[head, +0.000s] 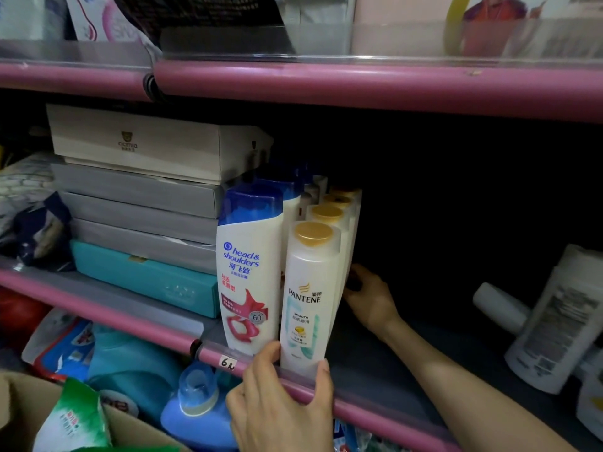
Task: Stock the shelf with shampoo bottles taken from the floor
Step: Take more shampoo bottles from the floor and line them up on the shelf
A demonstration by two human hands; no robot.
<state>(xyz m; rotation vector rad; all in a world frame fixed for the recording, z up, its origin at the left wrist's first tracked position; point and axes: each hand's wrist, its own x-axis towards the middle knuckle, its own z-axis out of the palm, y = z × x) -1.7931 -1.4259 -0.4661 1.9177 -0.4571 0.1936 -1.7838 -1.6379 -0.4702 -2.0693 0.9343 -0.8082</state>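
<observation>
head: worn on head | faces forward-down | close to shelf [359, 89]

The front white bottle with a gold cap [311, 298], which my left hand [280, 402] holds at its base, reads "PANTENE" in dark letters, with "SMOOTH" lower down and Chinese characters beside and beneath. Just left of it, touching, the taller white bottle with a blue cap [249, 272] reads "head & shoulders" in blue, Chinese characters under that, red Chinese text lower down, and "60" in a small round badge. On the pink shelf rail [146, 324] near my left hand, a small white tag [227, 362] carries handwriting like "6". The pale top box [137, 141] on the far left stack bears a small logo too faint to read.
</observation>
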